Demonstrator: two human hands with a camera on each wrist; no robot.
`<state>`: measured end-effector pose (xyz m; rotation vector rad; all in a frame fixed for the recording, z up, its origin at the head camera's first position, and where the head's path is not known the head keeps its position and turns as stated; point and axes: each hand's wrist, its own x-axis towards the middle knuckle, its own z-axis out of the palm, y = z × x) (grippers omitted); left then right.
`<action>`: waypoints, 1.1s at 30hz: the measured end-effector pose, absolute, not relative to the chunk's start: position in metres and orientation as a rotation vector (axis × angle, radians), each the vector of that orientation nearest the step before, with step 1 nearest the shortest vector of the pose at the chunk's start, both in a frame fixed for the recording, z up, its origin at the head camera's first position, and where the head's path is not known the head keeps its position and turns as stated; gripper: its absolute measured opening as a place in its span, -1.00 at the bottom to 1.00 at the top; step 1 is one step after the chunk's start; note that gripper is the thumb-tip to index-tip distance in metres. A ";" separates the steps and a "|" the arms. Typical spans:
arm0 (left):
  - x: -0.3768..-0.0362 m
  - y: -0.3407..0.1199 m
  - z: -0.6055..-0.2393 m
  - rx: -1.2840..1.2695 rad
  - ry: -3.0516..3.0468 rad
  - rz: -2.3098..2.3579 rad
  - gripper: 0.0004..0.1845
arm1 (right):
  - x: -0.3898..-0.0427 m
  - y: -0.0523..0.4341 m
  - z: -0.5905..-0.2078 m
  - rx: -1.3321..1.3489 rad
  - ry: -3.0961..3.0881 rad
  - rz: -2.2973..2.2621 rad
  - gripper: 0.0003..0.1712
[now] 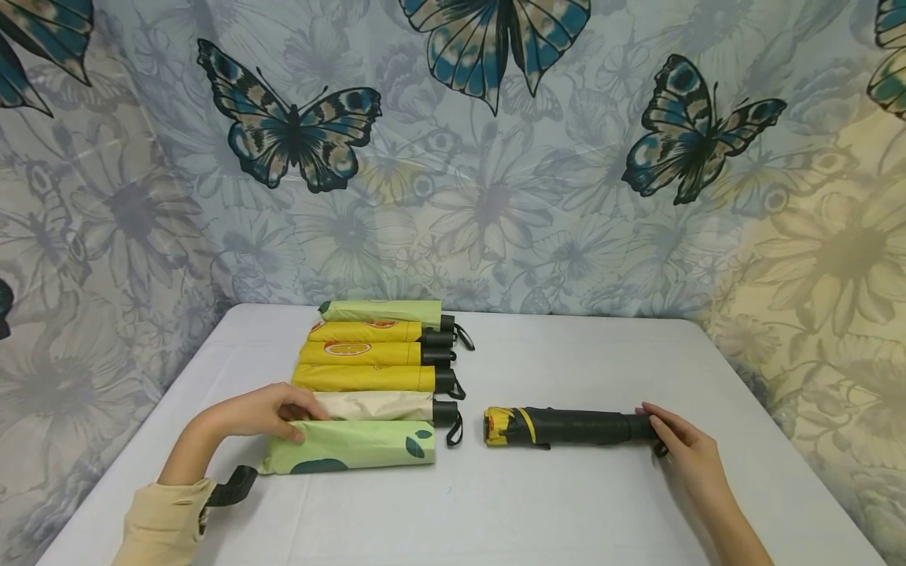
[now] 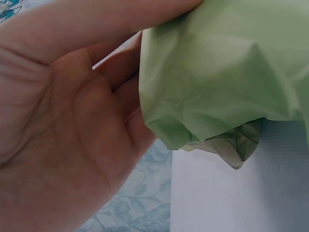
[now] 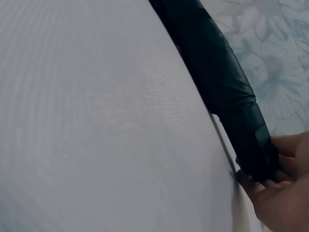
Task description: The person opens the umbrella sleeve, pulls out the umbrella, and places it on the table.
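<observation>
My left hand (image 1: 272, 410) is at the left end of the nearest folded umbrella (image 1: 354, 448), light green with dark leaf shapes. Its thumb lies on the green fabric (image 2: 217, 72) while the fingers reach behind it, pinching that end in the left wrist view. Just behind lies a cream folded umbrella (image 1: 382, 406) with a black handle, partly covered by the fingers. To the right, a black folded umbrella (image 1: 580, 427) with a yellow-trimmed left end lies crosswise on the table. My right hand (image 1: 690, 452) pinches its right, handle end (image 3: 258, 159) between thumb and fingers.
Beyond the cream umbrella lie three yellow folded umbrellas (image 1: 375, 378) and another light green one (image 1: 382, 312), side by side, black handles rightward. All rest on a white-covered table (image 1: 566, 511). A butterfly-patterned cloth (image 1: 488, 196) hangs behind the table's far edge.
</observation>
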<state>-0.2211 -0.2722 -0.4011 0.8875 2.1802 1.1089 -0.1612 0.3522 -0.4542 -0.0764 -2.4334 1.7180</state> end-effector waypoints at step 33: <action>-0.238 -0.269 -0.397 0.857 2.565 0.999 -0.58 | -0.161 0.350 -0.451 -0.229 -2.552 1.694 -0.32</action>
